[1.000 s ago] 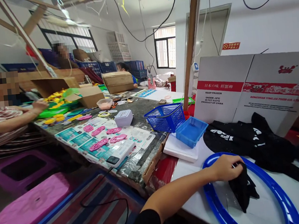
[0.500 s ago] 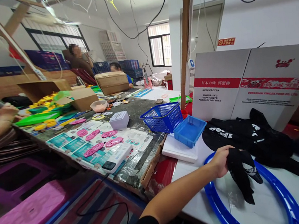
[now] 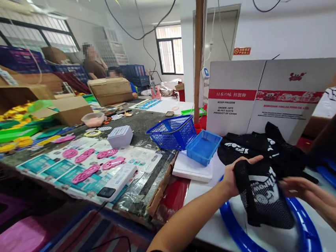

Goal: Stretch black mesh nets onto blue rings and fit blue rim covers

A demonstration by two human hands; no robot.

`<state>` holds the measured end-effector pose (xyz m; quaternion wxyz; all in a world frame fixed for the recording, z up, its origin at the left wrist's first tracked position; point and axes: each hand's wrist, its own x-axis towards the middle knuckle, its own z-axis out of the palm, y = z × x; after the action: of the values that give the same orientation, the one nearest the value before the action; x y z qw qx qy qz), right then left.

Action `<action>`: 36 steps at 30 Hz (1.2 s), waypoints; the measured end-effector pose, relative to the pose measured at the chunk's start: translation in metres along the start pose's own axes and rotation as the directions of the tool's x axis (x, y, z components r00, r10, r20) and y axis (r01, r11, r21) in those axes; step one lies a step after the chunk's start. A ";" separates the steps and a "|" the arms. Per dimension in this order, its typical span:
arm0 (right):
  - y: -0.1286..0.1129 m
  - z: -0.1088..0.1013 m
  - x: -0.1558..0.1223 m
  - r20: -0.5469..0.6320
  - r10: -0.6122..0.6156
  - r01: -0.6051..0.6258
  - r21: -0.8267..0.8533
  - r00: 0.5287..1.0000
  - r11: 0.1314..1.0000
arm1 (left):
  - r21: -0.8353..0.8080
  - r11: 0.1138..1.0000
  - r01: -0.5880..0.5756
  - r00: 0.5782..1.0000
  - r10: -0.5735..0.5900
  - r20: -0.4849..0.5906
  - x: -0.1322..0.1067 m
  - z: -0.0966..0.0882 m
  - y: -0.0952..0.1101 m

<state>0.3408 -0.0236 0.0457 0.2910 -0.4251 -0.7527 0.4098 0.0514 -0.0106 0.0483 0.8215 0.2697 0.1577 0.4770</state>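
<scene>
Two bare hands show at the lower right of my head view; the left hand [image 3: 231, 178] grips a black mesh piece [image 3: 264, 202] by its upper left edge, one finger stretched along the top; the right hand [image 3: 306, 190] is at the mesh piece's right edge, its fingers blurred, and from here I cannot tell whether it grasps the fabric or only lies beside it; the mesh piece hangs with its white lettering tilted and facing me, in front of a blue ring [image 3: 312, 227] that lies on the white table [image 3: 198, 193]; just behind the hands I see a black cloth heap [image 3: 247, 144], also with white print, and behind that a white carton [image 3: 235, 80] with a red band; to the left, a light blue tray [image 3: 204, 148] rests tilted on a white slab [image 3: 191, 168], near a dark blue basket [image 3: 173, 133].
</scene>
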 end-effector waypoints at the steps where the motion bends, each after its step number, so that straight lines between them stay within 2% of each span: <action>1: -0.006 0.004 0.021 0.046 0.043 -0.045 0.040 0.998 0.998 | 0.020 0.999 -0.035 0.999 0.035 -0.003 0.001 -0.003 0.000; 4: -0.019 0.016 0.078 0.286 0.118 -0.165 0.146 0.951 0.975 | 0.100 0.974 -0.204 0.978 0.208 -0.033 0.006 -0.012 0.006; 7: -0.020 0.029 0.109 0.498 0.024 -0.149 0.212 0.867 0.966 | 0.149 0.933 -0.327 0.939 0.339 -0.058 0.008 -0.019 0.016; 9: -0.015 0.037 0.115 0.532 -0.033 -0.103 0.224 0.846 0.969 | 0.158 0.917 -0.365 0.923 0.379 -0.068 0.006 -0.022 0.020; 11: -0.010 0.047 0.112 0.499 -0.070 -0.060 0.239 0.864 0.969 | 0.188 0.890 -0.416 0.901 0.431 -0.045 0.004 -0.025 0.019; 13: -0.008 0.057 0.104 0.471 -0.115 -0.022 0.274 0.875 0.961 | 0.237 0.850 -0.471 0.878 0.477 0.033 0.001 -0.026 0.015; 14: -0.008 0.062 0.101 0.458 -0.143 -0.003 0.304 0.878 0.953 | 0.247 0.845 -0.474 0.879 0.468 0.085 -0.001 -0.026 0.013; 15: -0.008 0.067 0.097 0.453 -0.158 -0.015 0.356 0.877 0.934 | 0.260 0.863 -0.433 0.901 0.417 0.118 -0.002 -0.025 0.011; 17: -0.008 0.074 0.093 0.450 -0.154 -0.076 0.452 0.880 0.889 | 0.276 0.877 -0.392 0.918 0.355 0.176 -0.004 -0.025 0.011; 19: -0.009 0.078 0.091 0.419 -0.128 -0.120 0.515 0.899 0.849 | 0.291 0.885 -0.363 0.930 0.326 0.168 -0.006 -0.025 0.014; 21: -0.009 0.079 0.091 0.366 -0.121 -0.123 0.578 0.923 0.807 | 0.281 0.885 -0.372 0.928 0.354 0.115 -0.008 -0.025 0.021; 24: -0.009 0.073 0.093 0.222 -0.115 -0.079 0.708 0.968 0.702 | 0.243 0.889 -0.388 0.921 0.385 0.063 -0.012 -0.025 0.033; 26: -0.008 0.063 0.094 0.108 -0.085 -0.027 0.760 0.991 0.650 | 0.243 0.911 -0.334 0.943 0.325 0.075 -0.014 -0.023 0.041; 29: -0.008 0.046 0.092 0.024 -0.065 0.026 0.745 0.998 0.667 | 0.279 0.945 -0.173 0.977 0.129 0.169 -0.017 -0.019 0.046; 31: -0.007 0.037 0.089 0.057 -0.085 0.018 0.716 0.995 0.698 | 0.303 0.950 -0.073 0.980 0.012 0.198 -0.015 -0.017 0.044; 36: -0.010 0.035 0.083 0.256 -0.198 0.018 0.569 0.946 0.822 | 0.455 0.886 0.090 0.989 -0.133 0.063 -0.005 -0.022 0.021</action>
<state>0.2709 0.0336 0.0443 0.3065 -0.2091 -0.6581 0.6551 0.0230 0.0003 0.0426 0.7689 0.4650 0.2413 0.3665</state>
